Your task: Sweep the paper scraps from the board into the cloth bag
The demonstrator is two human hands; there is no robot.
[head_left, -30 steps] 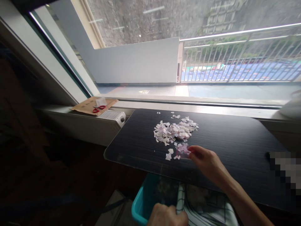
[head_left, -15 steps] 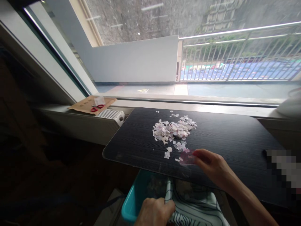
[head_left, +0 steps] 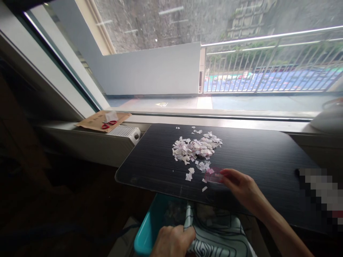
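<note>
My right hand [head_left: 239, 182] pinches a pink see-through plastic card [head_left: 213, 176] low over the dark tabletop [head_left: 254, 150]. The card's left end is beside a few small white paper scraps [head_left: 204, 189]. Behind it, a loose heap of cut paper pieces [head_left: 197, 147] lies mid-table. Below the table's near edge, my left hand [head_left: 174, 241] is closed on a pale patterned cloth [head_left: 217, 235]. Its fingertips are hidden. The cloth covers part of a turquoise basin [head_left: 146, 228] under the edge, with blurry scraps inside.
Red-handled scissors [head_left: 108, 124] lie on a brown paper envelope [head_left: 95, 120] on the sill at left, next to a white radiator [head_left: 123, 132]. A pixelated object [head_left: 318, 189] is at the table's right. The window [head_left: 160, 25] runs behind the table.
The pink card has shifted slightly away from the near edge. A paper scrap near it now lies closer to that edge. My left hand keeps its grip on the cloth.
</note>
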